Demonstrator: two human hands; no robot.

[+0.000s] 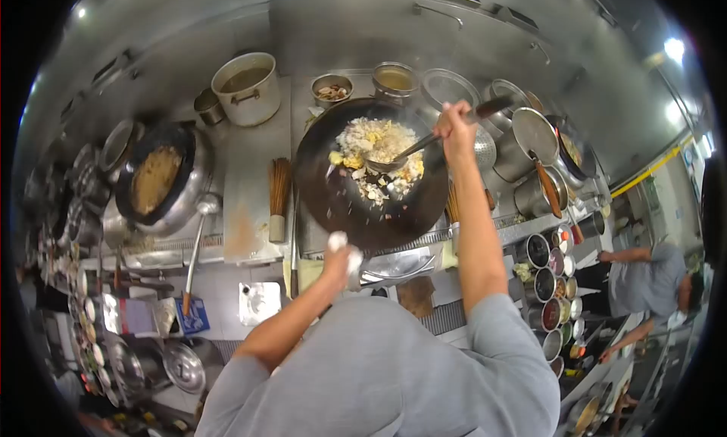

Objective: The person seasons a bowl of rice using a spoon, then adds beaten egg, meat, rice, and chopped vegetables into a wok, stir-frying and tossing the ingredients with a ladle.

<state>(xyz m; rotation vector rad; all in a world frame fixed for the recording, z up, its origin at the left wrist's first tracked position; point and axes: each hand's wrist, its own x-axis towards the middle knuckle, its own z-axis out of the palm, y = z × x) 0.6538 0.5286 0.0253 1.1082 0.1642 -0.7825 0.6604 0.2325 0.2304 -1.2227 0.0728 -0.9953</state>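
Note:
In the middle, a large dark wok (363, 223) holds rice (390, 138) mixed with yellow egg and small pieces. My right hand (457, 130) is closed round the handle of a metal ladle (390, 164), whose bowl rests in the rice. At the wok's near left edge, my left hand (341, 263) is closed on a white cloth (354, 260) against the rim. A bamboo brush (279, 198) lies left of the wok.
A big pot (260, 110) stands back left, and another wok (198, 160) sits at the left. Small bowls (331, 79) line the back. Ingredient containers (544, 284) stand at the right, near a co-worker (644, 282). A tall pot (515, 160) is right of the wok.

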